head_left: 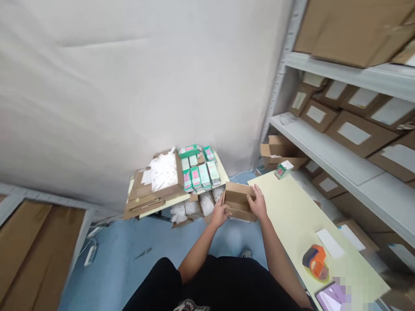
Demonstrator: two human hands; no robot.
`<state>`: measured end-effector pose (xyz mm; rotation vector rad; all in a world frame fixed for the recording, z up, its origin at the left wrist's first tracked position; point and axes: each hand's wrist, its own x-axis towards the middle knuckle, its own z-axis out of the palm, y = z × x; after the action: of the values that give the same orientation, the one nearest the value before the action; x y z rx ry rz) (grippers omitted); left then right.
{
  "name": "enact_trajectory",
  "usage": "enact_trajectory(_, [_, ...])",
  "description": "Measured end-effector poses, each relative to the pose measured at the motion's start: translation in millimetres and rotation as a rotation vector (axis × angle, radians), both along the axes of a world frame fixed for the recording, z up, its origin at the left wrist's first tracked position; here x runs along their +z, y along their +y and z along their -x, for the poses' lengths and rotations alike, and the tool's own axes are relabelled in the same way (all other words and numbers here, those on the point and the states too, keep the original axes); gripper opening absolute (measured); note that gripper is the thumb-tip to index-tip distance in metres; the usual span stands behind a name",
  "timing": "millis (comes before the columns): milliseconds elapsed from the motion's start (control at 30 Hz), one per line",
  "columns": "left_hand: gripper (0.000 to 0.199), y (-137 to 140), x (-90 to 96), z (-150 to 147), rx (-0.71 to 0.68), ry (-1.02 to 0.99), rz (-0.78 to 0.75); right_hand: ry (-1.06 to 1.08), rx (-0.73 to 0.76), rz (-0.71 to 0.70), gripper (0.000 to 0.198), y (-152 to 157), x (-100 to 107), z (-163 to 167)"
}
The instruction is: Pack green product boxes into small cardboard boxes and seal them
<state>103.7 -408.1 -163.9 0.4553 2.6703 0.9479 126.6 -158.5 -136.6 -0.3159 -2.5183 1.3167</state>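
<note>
Between my two hands is an open cardboard box (241, 214), tilted so that its bare brown inside faces me. My left hand (221, 213) grips its left end, thumb toward the near side. At the right end, my right hand (257, 202) is wrapped over the edge with the fingers on the outside. Beyond the box, on a low table, stand several green and white small boxes (195, 176). To their left is a larger carton filled with white items (164, 170), which I cannot make out clearly.
A pale yellow table (292, 207) runs along my right, bearing an orange tape dispenser (317, 259), a white slip (330, 242) and one green and white box (283, 169). Shelves (340, 155) of cartons rise behind it. Open boxes with white bags (206, 204) sit below the low table.
</note>
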Motion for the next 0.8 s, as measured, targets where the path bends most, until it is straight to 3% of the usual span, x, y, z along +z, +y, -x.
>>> enact_trajectory(133, [0.031, -73.1, 9.5, 1.7, 0.127, 0.002, -0.027, 0.023, 0.163, -0.010, 0.058, -87.4, 15.3, 33.6])
enact_trajectory(267, [0.030, -170.3, 13.6, 0.6, 0.211, 0.018, -0.019, 0.042, 0.269, -0.027, 0.055, -187.3, 23.9, 59.2])
enact_trajectory(500, [0.027, -331.7, 4.3, -4.2, 0.303, -0.014, -0.011, 0.018, 0.393, -0.042, 0.055, -346.5, 10.6, 100.1])
enact_trajectory(633, [0.027, -386.5, -2.1, -0.6, 0.326, -0.030, -0.032, 0.043, 0.471, -0.125, 0.054, -413.0, 5.0, 150.7])
enact_trajectory(800, [0.026, -418.6, -7.5, 11.2, 0.330, -0.063, -0.052, -0.123, 0.544, -0.369, 0.049, -464.8, 2.5, 226.5])
